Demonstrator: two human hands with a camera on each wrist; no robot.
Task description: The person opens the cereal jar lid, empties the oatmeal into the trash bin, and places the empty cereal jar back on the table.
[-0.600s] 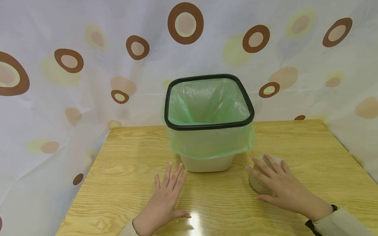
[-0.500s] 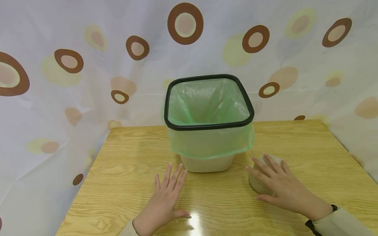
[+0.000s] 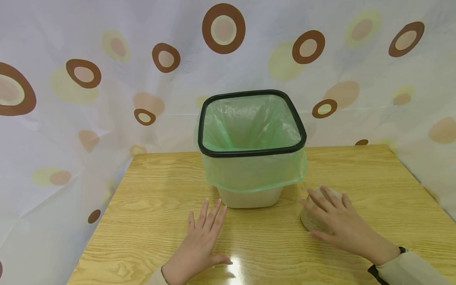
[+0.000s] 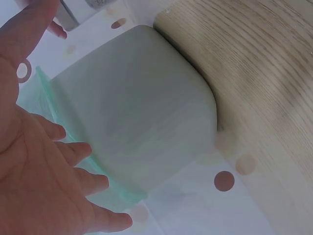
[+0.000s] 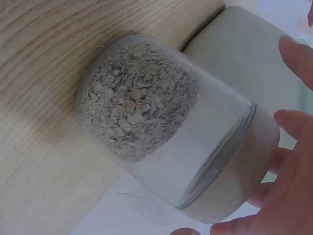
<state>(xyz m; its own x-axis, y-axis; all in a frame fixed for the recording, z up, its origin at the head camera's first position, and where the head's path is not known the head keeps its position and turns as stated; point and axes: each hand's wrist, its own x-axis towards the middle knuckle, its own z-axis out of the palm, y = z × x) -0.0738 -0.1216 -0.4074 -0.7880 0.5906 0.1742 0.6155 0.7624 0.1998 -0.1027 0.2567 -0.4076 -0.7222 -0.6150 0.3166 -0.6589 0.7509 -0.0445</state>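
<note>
A glass jar [image 5: 142, 103], part filled with oat flakes and topped by a pale lid [image 5: 239, 171], stands upright on the table. My right hand [image 3: 340, 223] is spread over the lid and hides much of it in the head view; whether the fingertips touch it I cannot tell. My left hand [image 3: 199, 245] has its fingers spread in front of the trash can [image 3: 249, 198], holding nothing. A green bag [image 3: 254, 172] lines the can and folds out over its black rim [image 3: 253, 152]. The left wrist view shows the can's pale wall behind my left fingers [image 4: 90, 182].
The wooden table [image 3: 153, 178] carries the trash can near its back edge and the jar to the can's right. A white sheet with brown and yellow circles [image 3: 228, 67] hangs behind and along both sides.
My right hand has shifted very slightly to the right over the lid. My left hand has moved a few pixels right and down. The can and jar stay put.
</note>
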